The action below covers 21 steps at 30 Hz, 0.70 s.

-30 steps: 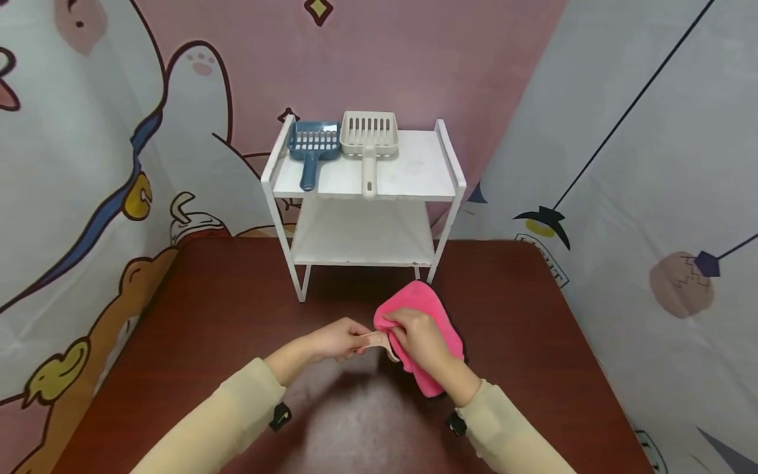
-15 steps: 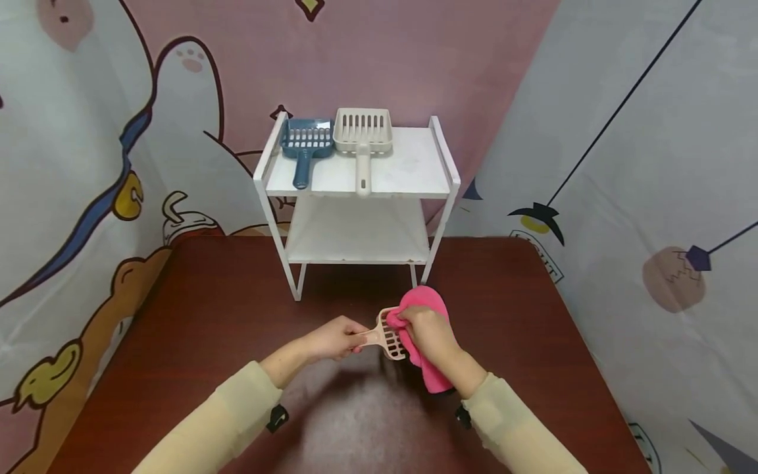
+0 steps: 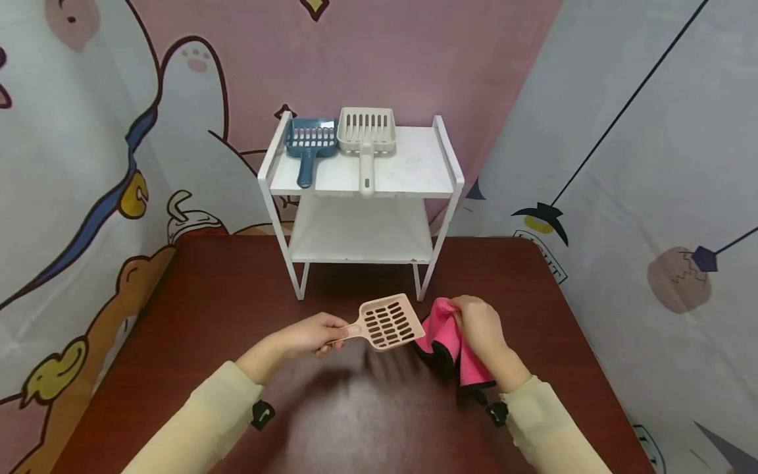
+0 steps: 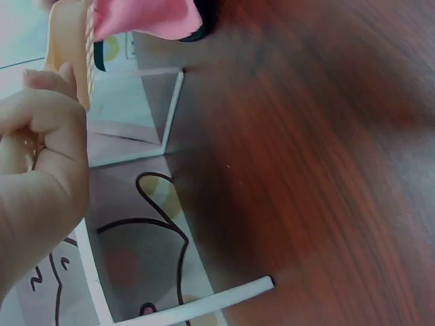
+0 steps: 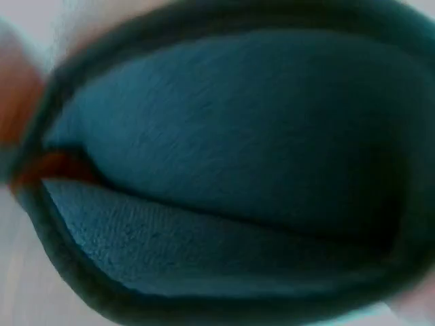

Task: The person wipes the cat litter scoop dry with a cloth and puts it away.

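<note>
My left hand [image 3: 310, 334] grips the handle of a peach-coloured slotted litter scoop [image 3: 391, 322], held above the table with its slotted pan pointing right. In the left wrist view the curled fingers [image 4: 51, 129] wrap the handle, and the scoop [image 4: 68, 34] is seen edge-on. My right hand [image 3: 481, 326] pinches a pink cloth [image 3: 445, 329] with a dark underside and black edging; the cloth hangs down in folds just right of the scoop's front edge. The cloth's dark side [image 5: 238, 136] fills most of the right wrist view, hiding the fingers' hold there.
A white two-tier rack [image 3: 414, 164] stands at the back of the dark red-brown table [image 3: 225, 289]. On its top shelf lie a blue litter scoop [image 3: 309, 145] and a cream litter scoop [image 3: 367, 138], side by side. Patterned cloth walls [image 3: 462, 59] surround the table.
The right hand has drawn the pink cloth off the scoop to the right, uncovering the whole slotted pan. The left hand has shifted slightly left, still gripping the scoop's handle.
</note>
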Motion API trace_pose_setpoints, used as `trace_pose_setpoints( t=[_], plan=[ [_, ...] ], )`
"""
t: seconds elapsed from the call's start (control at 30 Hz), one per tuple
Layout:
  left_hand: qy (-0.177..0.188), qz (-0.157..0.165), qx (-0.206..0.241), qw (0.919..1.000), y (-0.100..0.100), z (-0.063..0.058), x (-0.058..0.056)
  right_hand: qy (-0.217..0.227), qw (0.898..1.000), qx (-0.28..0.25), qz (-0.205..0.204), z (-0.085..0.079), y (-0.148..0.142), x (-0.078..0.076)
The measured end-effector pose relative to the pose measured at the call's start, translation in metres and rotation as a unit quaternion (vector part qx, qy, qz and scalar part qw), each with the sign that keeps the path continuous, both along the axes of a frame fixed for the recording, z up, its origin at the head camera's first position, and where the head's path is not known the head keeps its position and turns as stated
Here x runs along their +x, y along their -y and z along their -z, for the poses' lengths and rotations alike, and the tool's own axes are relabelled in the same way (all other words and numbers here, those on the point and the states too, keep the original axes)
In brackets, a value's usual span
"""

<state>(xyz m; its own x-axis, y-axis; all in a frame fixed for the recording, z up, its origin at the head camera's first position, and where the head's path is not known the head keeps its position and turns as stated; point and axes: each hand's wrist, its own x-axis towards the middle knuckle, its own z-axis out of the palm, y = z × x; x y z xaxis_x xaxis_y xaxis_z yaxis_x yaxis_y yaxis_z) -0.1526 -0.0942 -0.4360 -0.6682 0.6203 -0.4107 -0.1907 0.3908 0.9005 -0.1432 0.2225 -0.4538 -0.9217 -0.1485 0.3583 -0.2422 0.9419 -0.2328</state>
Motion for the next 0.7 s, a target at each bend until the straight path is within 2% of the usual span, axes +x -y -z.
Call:
trace_pose_setpoints(
  t=[0.27, 0.4, 0.53, 0.6, 0.7],
  plan=[
    [-0.055, -0.002, -0.037, 0.9978, 0.003, 0.009, 0.000, 0.004, 1.000, -0.028, -0.009, -0.008, -0.003, 0.002],
    [-0.065, -0.019, -0.043, 0.9968, 0.002, 0.010, 0.001, -0.001, 0.999, -0.049, -0.008, -0.011, -0.001, 0.003],
    [-0.077, -0.024, -0.072, 0.9941, 0.001, 0.011, 0.002, -0.003, 0.998, -0.068, -0.016, -0.018, 0.008, 0.007],
    [-0.087, -0.020, -0.090, 0.9920, -0.001, 0.012, 0.003, -0.012, 0.997, -0.073, -0.027, -0.022, 0.016, 0.011],
    [-0.101, -0.016, -0.109, 0.9887, -0.005, 0.014, 0.003, -0.048, 0.994, -0.083, -0.049, -0.029, 0.034, 0.016]
  ],
)
